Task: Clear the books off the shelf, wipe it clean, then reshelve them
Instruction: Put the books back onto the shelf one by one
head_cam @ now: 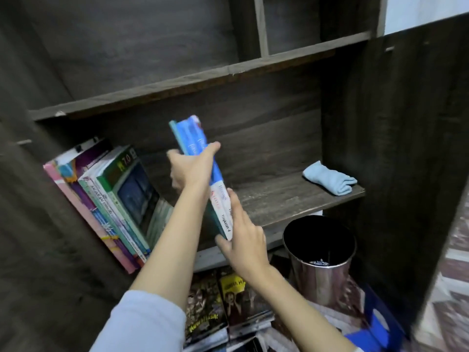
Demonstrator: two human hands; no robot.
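A few thin blue-and-white books (196,141) stand tilted on the dark wooden shelf (284,199). My left hand (191,168) grips them near the top, thumb along the spines. My right hand (242,235) holds their lower end at the shelf's front edge, fingers laid straight along the spine and thumb tucked under the bottom corner. Several books (109,196) lean to the left against the shelf's left wall. A folded light blue cloth (328,179) lies at the right end of the shelf.
A shiny metal bin (321,255) stands on the floor below the shelf's right half. More books and magazines (223,308) lie stacked on the floor under the shelf. The shelf above (177,82) holds nothing in view. A dark side panel (396,148) closes the right.
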